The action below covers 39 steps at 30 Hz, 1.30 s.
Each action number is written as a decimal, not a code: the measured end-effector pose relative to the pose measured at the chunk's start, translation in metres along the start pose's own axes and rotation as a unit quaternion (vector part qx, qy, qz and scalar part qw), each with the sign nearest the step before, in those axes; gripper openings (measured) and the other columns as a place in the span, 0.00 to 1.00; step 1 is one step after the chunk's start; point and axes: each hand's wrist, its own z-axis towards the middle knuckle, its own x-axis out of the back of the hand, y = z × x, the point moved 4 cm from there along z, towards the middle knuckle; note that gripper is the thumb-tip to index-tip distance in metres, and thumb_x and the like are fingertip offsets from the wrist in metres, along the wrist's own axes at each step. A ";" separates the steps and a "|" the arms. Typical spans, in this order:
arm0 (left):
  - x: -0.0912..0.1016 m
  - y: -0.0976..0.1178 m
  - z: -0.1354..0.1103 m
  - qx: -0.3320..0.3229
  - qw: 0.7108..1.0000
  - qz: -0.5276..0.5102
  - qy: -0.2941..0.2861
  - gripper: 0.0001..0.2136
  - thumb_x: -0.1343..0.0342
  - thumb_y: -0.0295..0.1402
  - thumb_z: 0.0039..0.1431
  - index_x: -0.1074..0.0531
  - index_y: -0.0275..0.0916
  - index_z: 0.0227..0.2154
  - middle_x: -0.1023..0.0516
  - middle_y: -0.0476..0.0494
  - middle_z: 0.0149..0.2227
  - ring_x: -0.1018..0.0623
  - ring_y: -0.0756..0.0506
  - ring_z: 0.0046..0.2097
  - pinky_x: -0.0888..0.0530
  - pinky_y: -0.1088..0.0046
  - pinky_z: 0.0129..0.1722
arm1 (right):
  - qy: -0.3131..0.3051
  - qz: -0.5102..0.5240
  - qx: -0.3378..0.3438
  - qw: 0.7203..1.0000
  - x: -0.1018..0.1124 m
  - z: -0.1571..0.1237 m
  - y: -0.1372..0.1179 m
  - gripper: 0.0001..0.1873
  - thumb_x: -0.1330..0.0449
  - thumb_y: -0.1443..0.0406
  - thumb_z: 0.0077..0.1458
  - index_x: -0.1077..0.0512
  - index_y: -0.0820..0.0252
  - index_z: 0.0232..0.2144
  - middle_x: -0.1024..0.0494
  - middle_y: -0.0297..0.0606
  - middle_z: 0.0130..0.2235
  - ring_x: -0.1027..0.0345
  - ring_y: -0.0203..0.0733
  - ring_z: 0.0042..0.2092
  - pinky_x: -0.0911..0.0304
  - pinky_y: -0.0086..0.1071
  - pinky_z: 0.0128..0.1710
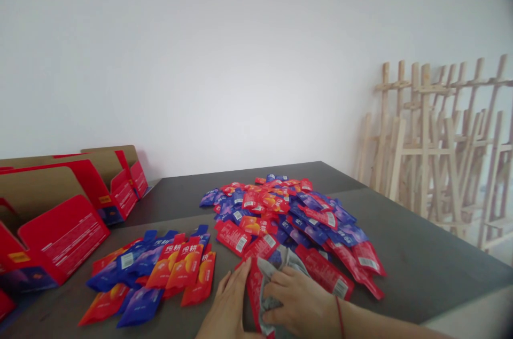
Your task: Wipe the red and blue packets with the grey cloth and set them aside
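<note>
Against the table, my left hand (229, 307) holds the left edge of a red packet (253, 288), its fingers pointing forward and its thumb low by the packet's bottom end. My right hand (298, 299) has its fingers curled into a grey cloth (267, 269), pressing it onto that same packet. Part of the packet is hidden under the cloth and fingers. Just beyond both hands spreads a large heap of red and blue packets (268, 203). Left of my left hand lies a smaller group of orange-red and blue packets (186, 264), partly overlapping.
Several red and blue cardboard boxes (68, 232) with raised brown-lined flaps stand along the left side. The dark table (417, 253) has its right edge running toward a white wall (240, 61). Wooden easels (425, 152) lean at the right, beyond the table.
</note>
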 end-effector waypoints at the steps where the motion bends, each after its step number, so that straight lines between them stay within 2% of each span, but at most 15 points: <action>1: 0.001 0.002 0.000 0.004 1.000 -0.004 -0.003 0.61 0.26 0.29 0.33 0.56 0.39 0.70 0.46 0.28 0.70 0.45 0.30 0.70 0.46 0.42 0.68 | -0.004 -0.003 -0.016 1.000 -0.001 0.000 0.004 0.09 0.44 0.59 0.66 0.25 0.47 0.45 0.25 0.34 0.47 0.35 0.44 0.45 0.47 0.38 0.39; 6: 0.008 0.011 0.000 0.012 1.000 -0.008 -0.012 0.59 0.27 0.28 0.34 0.54 0.39 0.69 0.45 0.28 0.70 0.45 0.29 0.70 0.48 0.40 0.68 | -0.021 -0.056 -0.088 0.994 -0.011 0.027 0.026 0.08 0.41 0.62 0.63 0.23 0.52 0.42 0.25 0.39 0.41 0.36 0.48 0.46 0.44 0.39 0.40; 9: 0.009 0.012 0.000 0.023 1.000 -0.004 -0.008 0.57 0.30 0.25 0.33 0.53 0.36 0.69 0.45 0.27 0.70 0.46 0.29 0.70 0.47 0.40 0.68 | -0.020 -0.079 -0.061 0.995 -0.014 0.048 0.024 0.09 0.42 0.63 0.63 0.22 0.58 0.36 0.25 0.42 0.40 0.36 0.49 0.45 0.44 0.40 0.39; 11: 0.009 0.011 0.000 0.036 0.999 -0.002 -0.008 0.57 0.30 0.25 0.33 0.53 0.34 0.69 0.46 0.25 0.70 0.46 0.28 0.70 0.46 0.42 0.68 | -0.019 -0.084 -0.026 0.996 -0.013 0.052 0.017 0.10 0.42 0.62 0.63 0.22 0.59 0.34 0.25 0.43 0.40 0.36 0.49 0.45 0.44 0.40 0.38; 14: 0.007 0.007 0.000 0.047 0.999 0.002 -0.017 0.58 0.28 0.26 0.31 0.51 0.32 0.68 0.46 0.25 0.70 0.46 0.28 0.70 0.45 0.43 0.68 | -0.008 -0.060 0.028 0.998 -0.003 0.039 0.002 0.09 0.42 0.61 0.64 0.23 0.55 0.36 0.25 0.39 0.41 0.36 0.47 0.45 0.45 0.39 0.37; 17: 0.005 0.004 0.000 0.029 0.999 0.006 -0.017 0.57 0.27 0.26 0.31 0.49 0.35 0.68 0.44 0.26 0.69 0.45 0.28 0.70 0.45 0.42 0.68 | 0.002 -0.021 0.063 0.998 0.009 0.013 -0.009 0.11 0.45 0.60 0.68 0.23 0.51 0.38 0.25 0.34 0.42 0.35 0.44 0.44 0.47 0.37 0.37; 22: 0.006 0.006 -0.001 0.014 1.000 -0.007 -0.015 0.59 0.27 0.29 0.34 0.54 0.39 0.70 0.47 0.27 0.71 0.46 0.29 0.70 0.47 0.40 0.68 | 0.005 0.010 0.018 1.000 0.014 -0.018 0.000 0.12 0.48 0.58 0.70 0.25 0.45 0.45 0.24 0.32 0.47 0.35 0.41 0.44 0.48 0.37 0.38; 26: 0.009 0.012 -0.002 0.007 1.000 0.000 -0.029 0.59 0.29 0.28 0.36 0.58 0.41 0.70 0.47 0.30 0.71 0.46 0.32 0.71 0.51 0.41 0.69 | -0.015 -0.022 -0.060 0.998 -0.002 -0.003 0.025 0.10 0.45 0.60 0.67 0.25 0.48 0.47 0.25 0.38 0.47 0.35 0.46 0.49 0.45 0.39 0.42; 30: 0.010 0.012 -0.001 0.012 1.000 0.004 -0.024 0.59 0.29 0.30 0.36 0.58 0.43 0.70 0.46 0.31 0.71 0.47 0.30 0.71 0.49 0.38 0.67 | -0.030 -0.061 -0.147 0.987 -0.017 0.031 0.046 0.10 0.41 0.63 0.63 0.23 0.54 0.44 0.25 0.43 0.44 0.35 0.52 0.50 0.41 0.42 0.42; 32: 0.010 0.010 -0.001 0.017 1.000 0.014 -0.022 0.59 0.29 0.30 0.36 0.56 0.43 0.70 0.45 0.30 0.70 0.47 0.29 0.71 0.47 0.39 0.67 | -0.032 -0.069 -0.165 0.983 -0.021 0.040 0.048 0.10 0.42 0.64 0.62 0.22 0.56 0.42 0.25 0.45 0.43 0.35 0.53 0.49 0.39 0.43 0.42; 35: 0.010 0.008 -0.001 0.006 0.999 0.027 -0.034 0.57 0.28 0.34 0.38 0.54 0.42 0.70 0.46 0.30 0.71 0.47 0.29 0.71 0.47 0.39 0.68 | -0.032 -0.054 -0.145 0.987 -0.022 0.032 0.042 0.11 0.41 0.64 0.62 0.22 0.55 0.44 0.25 0.44 0.43 0.35 0.52 0.49 0.39 0.43 0.43; 39: 0.012 0.012 0.001 -0.019 0.997 0.041 -0.060 0.53 0.29 0.47 0.42 0.50 0.45 0.69 0.45 0.31 0.70 0.45 0.28 0.70 0.47 0.36 0.66 | -0.006 0.016 -0.111 0.994 -0.018 -0.002 0.032 0.12 0.44 0.61 0.65 0.24 0.47 0.48 0.26 0.38 0.48 0.35 0.47 0.50 0.40 0.40 0.45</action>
